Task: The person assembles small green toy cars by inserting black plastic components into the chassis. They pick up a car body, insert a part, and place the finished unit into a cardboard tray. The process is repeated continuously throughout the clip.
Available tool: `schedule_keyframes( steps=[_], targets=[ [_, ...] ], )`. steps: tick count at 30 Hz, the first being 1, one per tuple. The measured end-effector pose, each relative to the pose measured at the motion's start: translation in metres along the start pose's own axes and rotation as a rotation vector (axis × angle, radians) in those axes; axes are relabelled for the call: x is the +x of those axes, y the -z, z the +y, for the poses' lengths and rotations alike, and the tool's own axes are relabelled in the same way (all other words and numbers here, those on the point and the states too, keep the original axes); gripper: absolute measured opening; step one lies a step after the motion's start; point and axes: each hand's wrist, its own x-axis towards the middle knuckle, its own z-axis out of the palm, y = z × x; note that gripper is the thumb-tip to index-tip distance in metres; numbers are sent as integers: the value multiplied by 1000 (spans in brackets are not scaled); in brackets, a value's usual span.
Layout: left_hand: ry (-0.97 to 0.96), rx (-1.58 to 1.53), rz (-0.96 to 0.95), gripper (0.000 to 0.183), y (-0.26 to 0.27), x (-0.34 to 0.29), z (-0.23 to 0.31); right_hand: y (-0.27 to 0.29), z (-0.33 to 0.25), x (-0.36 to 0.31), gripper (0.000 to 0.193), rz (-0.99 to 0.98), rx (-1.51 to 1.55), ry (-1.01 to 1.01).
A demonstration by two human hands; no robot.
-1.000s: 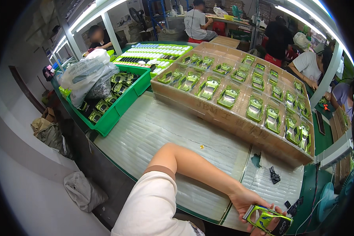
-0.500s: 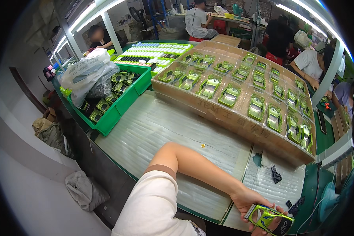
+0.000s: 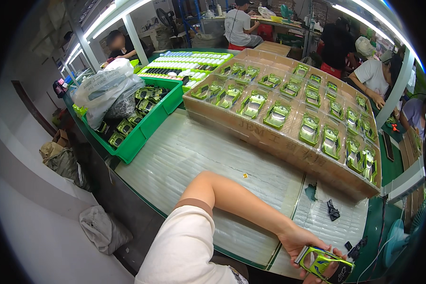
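Observation:
At the lower right, my left hand (image 3: 297,240) is closed round one end of a lime-green toy car body (image 3: 320,263) with dark trim and window openings. My left arm reaches across from the bottom middle, its elbow bent. My right hand (image 3: 337,252) shows only in part, its fingertips against the far side of the car body; the rest is hidden behind the body or cut off by the lower edge. Small black plastic parts (image 3: 358,248) lie just beyond the hands, and another black part (image 3: 333,210) rests farther up the table.
A wide cardboard tray (image 3: 270,142) holds several green car bodies in clear plastic compartments. To its left stands a green crate (image 3: 144,146) with more bodies and a plastic bag (image 3: 104,90). A small yellow piece (image 3: 245,175) lies on the table. Co-workers sit beyond.

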Motion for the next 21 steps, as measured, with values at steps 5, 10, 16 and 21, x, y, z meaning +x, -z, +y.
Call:
schedule_keyframes(
  steps=[5, 10, 16, 21],
  targets=[
    [-8, 22, 46, 49, -8, -2, 3, 8, 4, -3, 87, 17, -23, -34],
    [-13, 57, 33, 51, -7, -3, 3, 8, 6, -5, 86, 21, -5, -29],
    [1, 37, 45, 49, -3, -2, 2, 0, -1, 7, 85, -74, -41, 68],
    [2, 14, 65, 49, -5, -1, 1, -2, -1, 8, 86, -67, 58, 72]
  ],
)
